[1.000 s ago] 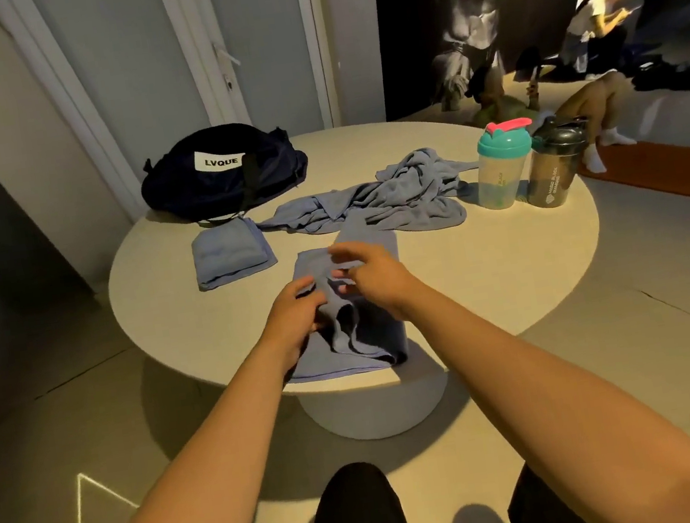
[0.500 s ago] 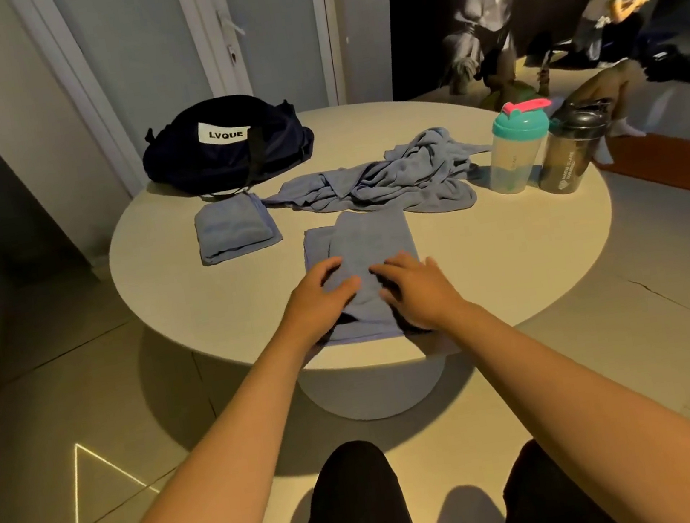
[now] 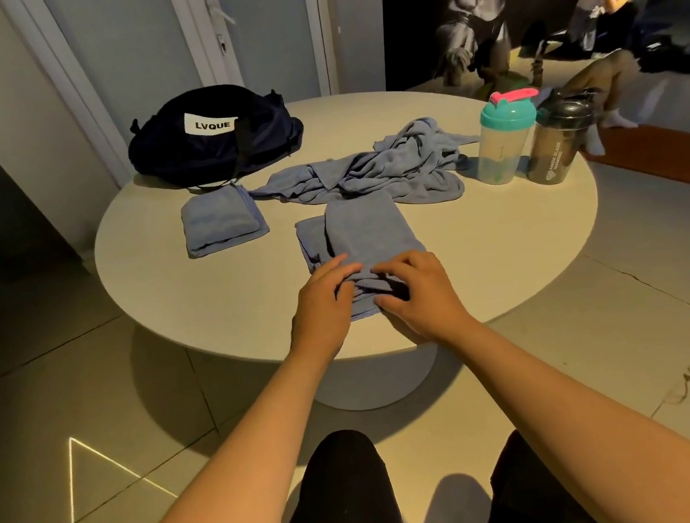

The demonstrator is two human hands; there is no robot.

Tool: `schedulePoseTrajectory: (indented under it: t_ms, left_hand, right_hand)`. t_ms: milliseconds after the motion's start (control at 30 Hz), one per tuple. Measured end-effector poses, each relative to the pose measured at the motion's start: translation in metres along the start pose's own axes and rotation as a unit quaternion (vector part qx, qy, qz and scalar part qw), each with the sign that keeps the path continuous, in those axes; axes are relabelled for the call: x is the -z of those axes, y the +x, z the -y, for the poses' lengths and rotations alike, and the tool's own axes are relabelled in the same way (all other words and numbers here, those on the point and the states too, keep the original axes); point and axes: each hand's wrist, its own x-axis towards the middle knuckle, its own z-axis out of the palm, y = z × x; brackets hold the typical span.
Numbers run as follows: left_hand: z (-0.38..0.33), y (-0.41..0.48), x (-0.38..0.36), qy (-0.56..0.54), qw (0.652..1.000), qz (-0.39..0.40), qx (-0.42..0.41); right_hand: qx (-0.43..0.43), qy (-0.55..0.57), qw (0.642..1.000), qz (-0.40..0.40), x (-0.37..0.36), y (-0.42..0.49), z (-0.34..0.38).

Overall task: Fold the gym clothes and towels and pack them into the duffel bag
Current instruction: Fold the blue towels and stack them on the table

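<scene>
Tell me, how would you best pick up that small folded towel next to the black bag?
Probably by its near edge, from the person's side: the folded towel lies flat, with the duffel bag close behind it. Slide fingers under, thumb on top, pinching all layers so the fold holds.

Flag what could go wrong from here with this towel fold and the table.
The towel ends close to the table rim under the left hand and right hand; a pull toward you may slide it off. Its lower layer sticks out left of the top one, so the fold may end lopsided. The unfolded heap lies right beside the teal-lidded shaker; tugging it could topple that.
</scene>
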Motion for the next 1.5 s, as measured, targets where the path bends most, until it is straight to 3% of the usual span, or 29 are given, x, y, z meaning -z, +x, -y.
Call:
schedulePoseTrajectory:
  t_ms: [100,267,467,667,867,967,1033,1133,1200,1333,1500]
  left_hand:
    - [-0.002,-0.005,0.005,-0.013,0.999,-0.032,0.002]
    - [-0.003,-0.018,0.007,0.026,1.000,0.012,-0.008]
    - [-0.005,-0.023,0.002,0.052,0.998,0.022,0.018]
    - [0.003,-0.029,0.004,0.100,0.994,0.037,-0.032]
    - [0.001,-0.021,0.005,0.066,0.996,-0.053,-0.029]
    - [-0.002,0.003,0.007,0.087,0.993,-0.077,0.007]
    - [-0.002,0.022,0.008,0.102,0.993,0.020,0.055]
    - [-0.005,0.040,0.011,0.224,0.957,0.159,0.092]
    - [-0.003,0.049,0.015,0.240,0.951,0.149,0.123]
    - [0.008,0.072,0.014,0.175,0.974,0.043,0.138]
    - [0.013,0.115,0.003,0.093,0.977,0.090,0.171]
  right_hand:
    - [0.022,0.000,1.000,-0.009,0.001,-0.002,-0.003]
    - [0.053,0.034,0.998,0.003,0.003,-0.007,-0.003]
    - [0.032,0.047,0.997,0.056,0.005,-0.008,0.003]
    - [0.010,0.096,0.994,0.053,0.013,-0.013,0.001]
    - [-0.011,0.128,0.991,0.040,0.018,-0.010,0.014]
    - [-0.006,0.065,0.998,0.005,0.025,0.011,0.021]
    - [-0.025,0.026,0.998,0.043,0.026,0.027,0.021]
    - [-0.063,-0.022,0.990,0.126,0.019,0.047,0.013]
    - [-0.098,-0.032,0.986,0.130,0.016,0.055,0.008]
    - [-0.140,-0.048,0.983,0.109,0.012,0.073,0.010]
    - [-0.135,-0.132,0.967,0.172,-0.006,0.074,0.006]
